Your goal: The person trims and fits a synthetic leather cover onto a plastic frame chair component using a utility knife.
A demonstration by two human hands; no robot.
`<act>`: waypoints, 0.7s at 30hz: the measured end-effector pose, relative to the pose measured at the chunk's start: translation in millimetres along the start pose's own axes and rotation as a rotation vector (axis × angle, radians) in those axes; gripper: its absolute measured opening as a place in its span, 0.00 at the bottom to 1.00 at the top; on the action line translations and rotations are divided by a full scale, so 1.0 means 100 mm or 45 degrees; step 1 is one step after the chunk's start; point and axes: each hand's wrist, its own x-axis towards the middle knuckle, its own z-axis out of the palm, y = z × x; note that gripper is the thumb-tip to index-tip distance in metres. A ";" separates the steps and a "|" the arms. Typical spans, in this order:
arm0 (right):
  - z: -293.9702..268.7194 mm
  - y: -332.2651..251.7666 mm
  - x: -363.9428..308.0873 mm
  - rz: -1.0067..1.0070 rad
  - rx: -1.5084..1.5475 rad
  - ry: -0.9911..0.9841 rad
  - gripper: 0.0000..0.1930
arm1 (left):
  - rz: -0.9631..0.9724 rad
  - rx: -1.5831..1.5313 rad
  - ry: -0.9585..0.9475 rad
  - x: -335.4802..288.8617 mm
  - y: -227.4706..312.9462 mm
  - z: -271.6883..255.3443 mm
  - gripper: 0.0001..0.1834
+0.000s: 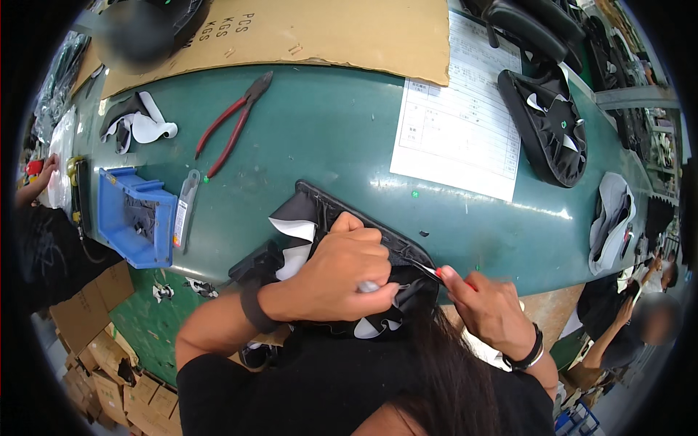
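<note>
A black padded piece (320, 200) with a stiff rim and loose white-backed fabric lies at the table's near edge, against my body. My left hand (342, 270) is closed in a fist over its middle, gripping the dark material. Something small and greyish shows at those fingers, too small to name. My right hand (487, 304) is wrapped round a red-handled tool (440, 273) with a thin metal tip. That tip touches the piece's rim near its right corner. Most of the handle is hidden in my palm, so the exact kind of tool is unclear.
Red-handled pliers (238, 122), a blue bin (136, 251) with dark bits, and a clear-handled cutter (186, 211) lie left. Beyond are cardboard (349, 33) and a printed sheet (458, 138). Another black padded piece (542, 131) lies right. Other people are at both sides.
</note>
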 end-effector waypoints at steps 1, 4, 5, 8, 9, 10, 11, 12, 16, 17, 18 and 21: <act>0.03 -0.02 -0.09 0.001 -0.005 -0.001 0.30 | -0.004 -0.376 -0.035 -0.01 -0.06 -0.10 0.20; 0.21 -0.14 -0.44 0.156 0.076 0.075 0.31 | -0.019 -1.333 0.299 -0.13 -0.16 -0.18 0.19; 0.30 -0.17 -0.47 0.203 0.208 0.157 0.30 | -0.057 -1.493 0.385 -0.14 -0.09 -0.17 0.19; 0.34 -0.20 -0.40 0.330 0.331 0.222 0.28 | -0.263 -1.511 0.315 -0.09 0.07 -0.29 0.17; 0.29 -0.16 -0.29 0.232 0.245 0.292 0.27 | -0.437 -1.368 0.173 -0.10 0.08 -0.31 0.15; 0.25 -0.11 -0.19 0.124 0.161 0.359 0.27 | -0.442 -1.358 0.190 -0.12 0.08 -0.29 0.15; 0.24 -0.08 -0.13 0.123 0.150 0.348 0.26 | -0.360 -0.630 0.135 -0.11 0.09 -0.21 0.12; 0.19 -0.09 -0.07 0.117 0.144 0.339 0.26 | -0.264 0.083 0.071 -0.09 0.10 -0.15 0.09; 0.01 -0.05 0.11 0.125 0.085 0.211 0.25 | -0.143 0.620 0.020 0.02 0.22 0.05 0.17; 0.01 -0.03 0.13 0.092 0.148 0.230 0.25 | -0.137 0.616 0.025 0.00 0.22 0.06 0.17; 0.02 0.00 0.14 0.061 0.214 0.252 0.25 | -0.157 0.602 0.052 -0.01 0.21 0.06 0.16; -0.05 0.01 0.19 0.060 0.142 0.194 0.25 | -0.137 0.501 0.106 -0.04 0.14 0.08 0.15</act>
